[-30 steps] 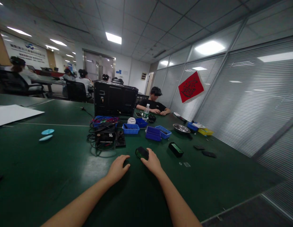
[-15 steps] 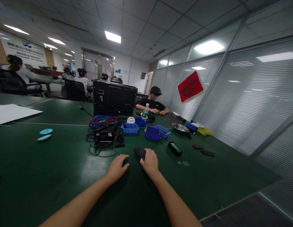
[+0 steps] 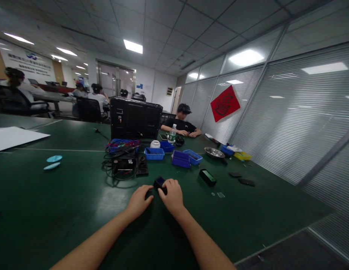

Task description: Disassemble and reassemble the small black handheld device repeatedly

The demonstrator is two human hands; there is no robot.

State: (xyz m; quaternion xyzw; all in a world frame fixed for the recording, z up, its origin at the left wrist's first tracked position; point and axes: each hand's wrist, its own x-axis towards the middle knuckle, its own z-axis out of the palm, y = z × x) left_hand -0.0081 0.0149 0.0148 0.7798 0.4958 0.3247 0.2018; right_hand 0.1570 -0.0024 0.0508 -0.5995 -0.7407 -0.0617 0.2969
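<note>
My right hand (image 3: 171, 195) is closed round a small black device (image 3: 159, 183) and holds it just above the green table (image 3: 64, 195). My left hand (image 3: 139, 201) lies on the table right beside it, fingers curled loosely, thumb near the device; nothing shows in it. A second black device with a green face (image 3: 207, 177) lies on the table to the right of my hands.
Beyond my hands lie a tangle of cables on a black unit (image 3: 122, 164), several blue bins (image 3: 187, 158), a metal bowl (image 3: 214, 152) and a black case (image 3: 134, 118). Two teal discs (image 3: 52, 162) sit left. A person (image 3: 181, 123) sits at the far end.
My right hand has carried the black device leftward and closer to my left hand, turning it. The left hand has hardly moved.
</note>
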